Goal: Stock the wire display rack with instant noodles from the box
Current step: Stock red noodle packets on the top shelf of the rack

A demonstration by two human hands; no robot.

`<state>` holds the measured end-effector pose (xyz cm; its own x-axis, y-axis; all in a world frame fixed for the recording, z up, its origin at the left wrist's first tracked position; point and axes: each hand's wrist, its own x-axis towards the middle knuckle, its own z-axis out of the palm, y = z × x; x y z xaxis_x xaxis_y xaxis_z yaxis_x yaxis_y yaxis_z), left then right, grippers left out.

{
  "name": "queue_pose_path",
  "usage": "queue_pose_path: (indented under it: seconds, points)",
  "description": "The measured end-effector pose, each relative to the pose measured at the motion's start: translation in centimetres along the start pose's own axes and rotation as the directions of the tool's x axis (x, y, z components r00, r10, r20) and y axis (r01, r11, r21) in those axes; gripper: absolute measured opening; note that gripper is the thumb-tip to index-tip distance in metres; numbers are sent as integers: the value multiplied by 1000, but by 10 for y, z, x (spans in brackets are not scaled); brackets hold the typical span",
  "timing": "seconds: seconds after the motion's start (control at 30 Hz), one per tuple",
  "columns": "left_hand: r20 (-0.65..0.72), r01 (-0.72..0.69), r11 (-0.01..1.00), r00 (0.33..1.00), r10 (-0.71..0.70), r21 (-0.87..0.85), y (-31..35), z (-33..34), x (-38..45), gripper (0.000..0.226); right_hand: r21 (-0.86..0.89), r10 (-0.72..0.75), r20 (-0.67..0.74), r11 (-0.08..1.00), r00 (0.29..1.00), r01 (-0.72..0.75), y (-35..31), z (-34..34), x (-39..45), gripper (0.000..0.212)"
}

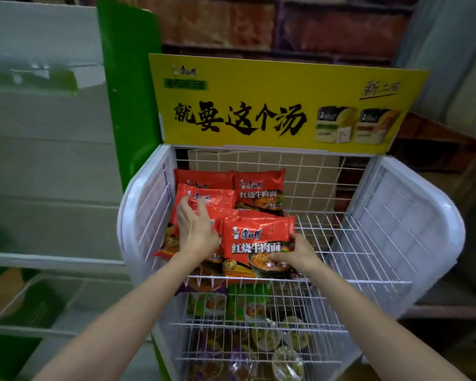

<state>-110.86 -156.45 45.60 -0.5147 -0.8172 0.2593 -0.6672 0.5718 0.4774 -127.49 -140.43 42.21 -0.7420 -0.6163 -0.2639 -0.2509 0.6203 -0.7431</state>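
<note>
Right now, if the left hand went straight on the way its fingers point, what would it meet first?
The left hand points up and away over the red noodle packs. Its fingertips already seem to touch the upper-left red pack; beyond that lie the rear packs, then the rack's wire back. Depth is uncertain.

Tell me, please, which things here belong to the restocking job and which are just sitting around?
In the job:
red noodle packets
wire rack
left hand
right hand gripping the front packet

Just there:
yellow sign
green packets on the lower shelf
green panel
</note>
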Motion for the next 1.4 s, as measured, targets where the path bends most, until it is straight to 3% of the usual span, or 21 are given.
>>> queue_pose_path:
  seconds: [0.13, 0.37, 0.5, 0.6, 0.77, 0.9, 1.17, 1.4]
  points:
    - [-78, -213, 976, 973, 216, 41, 33, 12, -7, 64, 94, 5, 16, 996, 1000, -7, 13, -22, -18, 85]
    - [111, -466, 854, 860, 499, -232, 128, 30, -47, 25, 240, 1, -30, 971, 1000, 6, 38, -87, -65, 57]
    - [189, -535, 797, 783, 592, -280, 191, 50, -83, 12, 328, -28, 55, 945, 998, 9, 64, -135, -103, 37]
    - [259, -602, 739, 694, 672, -303, 244, 68, -116, 11, 362, -33, 35, 932, 999, 18, 96, -174, -127, 20]
    - [347, -575, 699, 610, 712, -425, 342, 102, -182, 15, 406, 21, -129, 913, 991, 34, 175, -242, -170, 15]
    - [433, -468, 710, 571, 698, -526, 416, 133, -234, 17, 466, 146, -206, 884, 968, -34, 242, -291, -208, 11]
    - [567, -512, 664, 359, 741, -545, 507, 206, -324, 24, 609, 418, -305, 777, 856, -163, 363, -349, -271, 9]
    - [674, -479, 669, 196, 713, -568, 579, 281, -354, 21, 680, 555, -280, 690, 783, -246, 442, -382, -278, 15]
